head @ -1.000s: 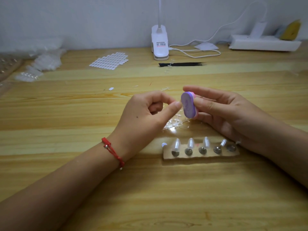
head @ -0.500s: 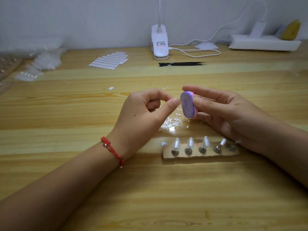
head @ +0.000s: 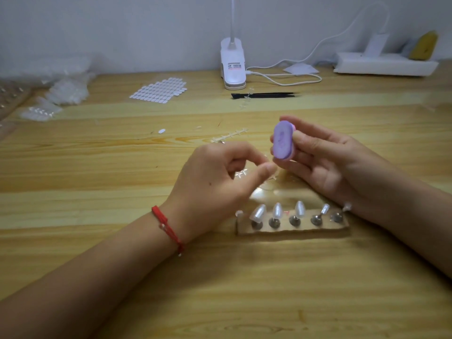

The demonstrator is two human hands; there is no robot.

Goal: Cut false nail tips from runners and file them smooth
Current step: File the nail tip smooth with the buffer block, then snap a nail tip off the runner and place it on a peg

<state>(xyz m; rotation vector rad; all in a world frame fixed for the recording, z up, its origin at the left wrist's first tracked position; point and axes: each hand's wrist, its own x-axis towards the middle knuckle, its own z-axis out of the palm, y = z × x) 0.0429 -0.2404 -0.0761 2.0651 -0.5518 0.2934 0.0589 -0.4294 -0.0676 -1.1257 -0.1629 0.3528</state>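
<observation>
My right hand (head: 325,162) holds a purple oval buffer block (head: 283,139) upright between thumb and fingers, its flat face turned toward me. My left hand (head: 217,179) sits just below and left of the block. Its thumb and forefinger pinch a small clear nail tip that is blurred and hard to make out. Clear plastic runners (head: 230,137) lie on the table behind and under the hands. In front of the hands, a cardboard strip (head: 291,230) carries a row of small metal stands, several of them topped with pearly nail tips (head: 277,212).
At the back stand a white clip lamp base (head: 232,67) with its cable and a white power strip (head: 384,66). Black tweezers (head: 264,95) lie near the lamp. A sheet of white tabs (head: 159,90) and bags of nail tips (head: 68,91) are at the back left.
My left hand has dropped down and away from the buffer block, keeping its pinch. My right hand has turned the block's face more toward me.
</observation>
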